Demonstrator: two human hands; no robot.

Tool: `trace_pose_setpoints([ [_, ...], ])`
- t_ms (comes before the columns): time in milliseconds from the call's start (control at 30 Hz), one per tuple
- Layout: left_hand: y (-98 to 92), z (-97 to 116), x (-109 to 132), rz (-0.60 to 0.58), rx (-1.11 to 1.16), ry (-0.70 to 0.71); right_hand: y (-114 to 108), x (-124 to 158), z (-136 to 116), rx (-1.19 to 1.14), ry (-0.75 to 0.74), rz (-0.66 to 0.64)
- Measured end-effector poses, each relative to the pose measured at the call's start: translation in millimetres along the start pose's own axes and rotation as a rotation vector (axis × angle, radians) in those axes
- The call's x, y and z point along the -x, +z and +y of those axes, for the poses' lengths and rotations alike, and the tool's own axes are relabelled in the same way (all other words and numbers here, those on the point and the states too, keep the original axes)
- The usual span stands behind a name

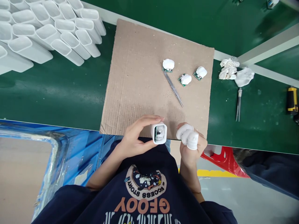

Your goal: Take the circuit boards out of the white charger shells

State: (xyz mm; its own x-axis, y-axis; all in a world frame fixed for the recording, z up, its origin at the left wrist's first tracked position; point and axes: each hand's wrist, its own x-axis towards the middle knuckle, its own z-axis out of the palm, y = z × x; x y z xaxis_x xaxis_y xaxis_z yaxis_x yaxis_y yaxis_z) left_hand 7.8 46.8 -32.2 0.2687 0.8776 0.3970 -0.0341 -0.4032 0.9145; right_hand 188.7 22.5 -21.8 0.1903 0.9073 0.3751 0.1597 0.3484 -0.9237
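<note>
My left hand (136,135) grips a white plastic housing (165,134) at the front edge of the cardboard, its open end facing me. A green circuit board (156,134) and some pale parts show inside the housing. Just to the right, my right hand (192,141) is closed, with white finger cots (187,135) over several curled fingers. Whatever those fingers may hold is hidden. Beyond the hands, metal tweezers (173,88) lie on the cardboard near three small circuit boards topped with white lumps, one of them a board (167,65) touching the tweezers' rear end.
The cardboard sheet (133,71) covers part of the green table (77,96). Many white housings (70,43) stand packed at upper left. To the right are crumpled white finger cots (229,68), more tweezers (238,104) and a yellow-black tool (291,101). A red stool (224,161) stands below.
</note>
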Motion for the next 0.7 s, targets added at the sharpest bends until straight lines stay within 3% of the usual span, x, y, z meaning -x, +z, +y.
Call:
trace_pose_setpoints([
  [267,-0.5,-6,0,-0.002,-0.045,-0.077,-7,-6,-8,0.265,0.083,-0.194],
  [500,-9.3,-15,1,0.062,-0.083,-0.089,-7,-9,-1,0.220,-0.050,-0.082],
  [700,-11.5,-17,0,0.100,-0.090,-0.104,-10,-10,0,0.141,0.044,-0.093],
])
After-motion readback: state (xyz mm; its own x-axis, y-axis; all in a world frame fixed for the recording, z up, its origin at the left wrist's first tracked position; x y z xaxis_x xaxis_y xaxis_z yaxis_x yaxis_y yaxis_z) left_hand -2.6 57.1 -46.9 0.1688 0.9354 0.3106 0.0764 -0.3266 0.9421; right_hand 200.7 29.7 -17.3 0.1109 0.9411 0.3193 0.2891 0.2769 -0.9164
